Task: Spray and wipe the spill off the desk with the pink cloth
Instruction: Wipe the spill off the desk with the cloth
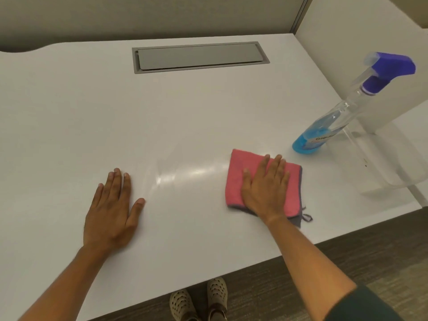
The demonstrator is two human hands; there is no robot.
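Note:
A folded pink cloth (236,179) with a grey underside lies on the white desk (69,112), right of centre. My right hand (266,184) presses flat on it with straight fingers. My left hand (113,209) rests flat on the bare desk to the left, fingers straight. Between the two hands a faint glossy wet streak (185,172) shines on the surface. A clear spray bottle (333,117) with blue liquid and a purple trigger head stands at the right, beyond the cloth, untouched.
A grey cable-tray lid (199,56) is set into the desk at the back. A white partition (370,42) rises at the right, with a clear acrylic stand (389,167) beside the bottle. The desk's front edge runs diagonally above dark carpet and my shoes (199,302).

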